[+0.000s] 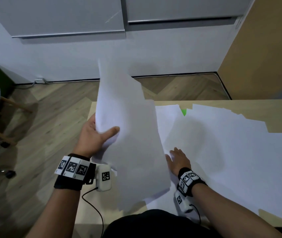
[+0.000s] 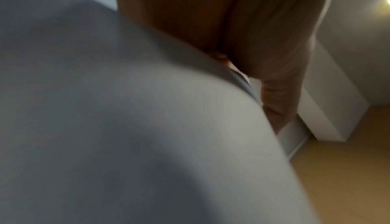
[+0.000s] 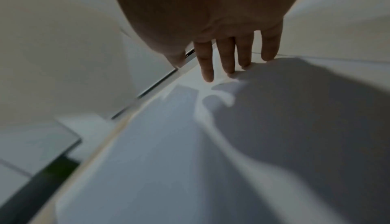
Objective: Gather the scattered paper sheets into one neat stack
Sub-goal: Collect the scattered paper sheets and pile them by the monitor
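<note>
Your left hand (image 1: 93,134) has a bunch of white paper sheets (image 1: 130,134) pinched at their left edge, thumb (image 1: 113,131) pressed across the front of the top sheet and the rest of the fingers tucked out of sight behind the bunch. The held sheets stand tilted up off the table (image 1: 274,103), fanned and uneven, their top corners rising well above your hand and their lower edge hanging down toward your body, over the near edge of the table. From the left wrist view the paper (image 2: 126,127) fills nearly the whole picture, blurred, with your palm right against it, so nothing finer can be told there. Your right hand (image 1: 178,160) is flat and spread, fingers straight, palm down on the loose sheets (image 1: 231,152) that lie just to the right of the held bunch. In the right wrist view the fingers (image 3: 205,64) are stretched out with small gaps between them, the fingertips touching the paper; a sheet (image 3: 295,110) curves up in shadow just right of the fingers. Beyond and to the right of that hand, more sheets overlap at odd angles and cover most of the tabletop, and a small green scrap (image 1: 183,112) peeks out between two of them, well ahead of your fingertips.
</note>
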Motion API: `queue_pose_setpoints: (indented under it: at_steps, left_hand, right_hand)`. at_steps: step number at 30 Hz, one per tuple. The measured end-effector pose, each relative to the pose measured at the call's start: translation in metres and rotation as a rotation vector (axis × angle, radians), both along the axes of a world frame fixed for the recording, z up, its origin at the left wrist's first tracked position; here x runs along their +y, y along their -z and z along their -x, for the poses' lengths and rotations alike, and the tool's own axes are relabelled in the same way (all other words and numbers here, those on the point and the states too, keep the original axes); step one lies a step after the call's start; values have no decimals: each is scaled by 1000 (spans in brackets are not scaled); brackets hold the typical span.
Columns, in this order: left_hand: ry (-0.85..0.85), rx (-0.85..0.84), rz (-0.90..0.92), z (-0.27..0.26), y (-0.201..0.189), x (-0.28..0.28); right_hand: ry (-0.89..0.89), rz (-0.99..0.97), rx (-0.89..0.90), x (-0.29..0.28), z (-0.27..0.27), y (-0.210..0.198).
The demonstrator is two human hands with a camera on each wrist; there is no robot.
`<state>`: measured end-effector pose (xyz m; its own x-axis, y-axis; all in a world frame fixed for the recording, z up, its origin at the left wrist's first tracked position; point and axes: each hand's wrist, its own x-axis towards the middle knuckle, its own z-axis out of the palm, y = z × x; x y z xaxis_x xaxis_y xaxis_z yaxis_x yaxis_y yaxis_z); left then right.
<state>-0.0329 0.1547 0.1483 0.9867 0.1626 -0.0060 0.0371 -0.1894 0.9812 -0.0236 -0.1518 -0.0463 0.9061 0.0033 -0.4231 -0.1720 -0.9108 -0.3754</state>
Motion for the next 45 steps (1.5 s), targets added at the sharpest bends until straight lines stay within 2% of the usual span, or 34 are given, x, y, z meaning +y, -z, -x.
queue_pose_setpoints:
  at_steps: [2, 4, 7, 9, 12, 16, 19, 22, 26, 29, 33, 36, 37, 41, 45]
  left_hand:
    - [9, -10, 43, 2, -8, 3]
    - [21, 26, 107, 4, -4, 3]
    - [-5, 157, 231, 9, 35, 7]
    - [-60, 258, 238, 16, 70, 12]
    - [-107, 431, 129, 30, 122, 17]
    - [-86, 618, -196, 44, 168, 18]
    - [-29, 710, -182, 50, 194, 10]
    - [-71, 766, -144, 49, 217, 4]
    - [-53, 753, -177, 43, 198, -12]
    - [60, 746, -185, 39, 189, -23]
    - [148, 791, -62, 35, 197, -27]
    - [146, 818, -10, 37, 191, -33]
    - [145, 822, -3, 37, 186, -37]
    - [182, 710, -119, 33, 169, -48]
    - [254, 713, -244, 34, 170, -52]
  right_hand:
    - [147, -154, 46, 8, -6, -15]
    - [347, -438, 91, 17, -14, -32]
    - [516, -776, 244, 25, -17, -43]
    - [534, -858, 260, 20, -11, -34]
    - [637, -825, 142, 1, -2, -18]
    - [763, -790, 18, -24, -5, -9]
    - [745, -695, -27, -37, -9, -8]
    - [666, -605, -56, -45, -8, -16]
    - [503, -491, 80, -41, -12, -17]
    - [433, -438, 171, -27, -17, -18]
    - [488, -547, 227, -11, -18, -11]
    - [539, -677, 241, -7, -18, 12]
    - [551, -720, 241, -10, -19, 31]
    - [538, -882, 266, -8, -19, 59]
    - [548, -902, 257, -3, -8, 31]
